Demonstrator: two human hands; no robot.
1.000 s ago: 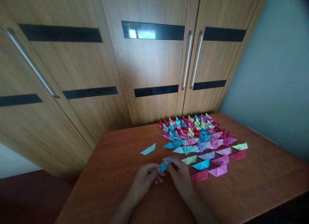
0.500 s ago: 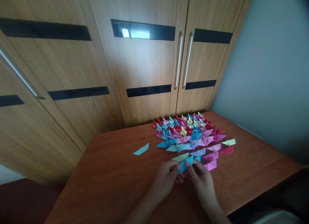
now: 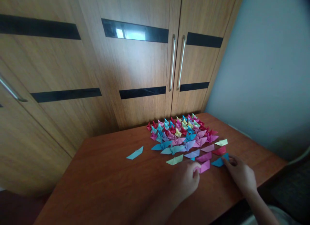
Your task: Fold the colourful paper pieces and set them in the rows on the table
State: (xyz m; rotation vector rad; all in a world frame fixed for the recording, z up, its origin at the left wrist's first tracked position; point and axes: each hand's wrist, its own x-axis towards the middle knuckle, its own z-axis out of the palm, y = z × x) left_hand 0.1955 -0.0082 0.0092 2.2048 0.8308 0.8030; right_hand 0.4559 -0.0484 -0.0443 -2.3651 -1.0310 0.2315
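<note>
A blue folded paper piece (image 3: 220, 161) lies flat at the right end of the rows, its right tip pinched by my right hand (image 3: 241, 175). My left hand (image 3: 185, 179) is closed at the left end of a pink folded paper piece (image 3: 205, 167), with thumb and finger on its edge. Just behind are a darker pink piece (image 3: 203, 157), a lilac piece (image 3: 192, 153) and a pale green piece (image 3: 174, 160). A bit of another blue piece shows beside the left hand, mostly hidden.
Several rows of colourful origami cranes (image 3: 178, 133) cover the back of the brown table (image 3: 97, 179). A pale turquoise folded piece (image 3: 135, 153) lies apart on the left. Behind stands a wooden wardrobe (image 3: 142, 70); a grey wall (image 3: 261, 73) is on the right.
My hands have parted. The right one has carried the blue folded piece from between both hands to the right, onto the table; the left has moved to the pink piece. The view has shifted slightly.
</note>
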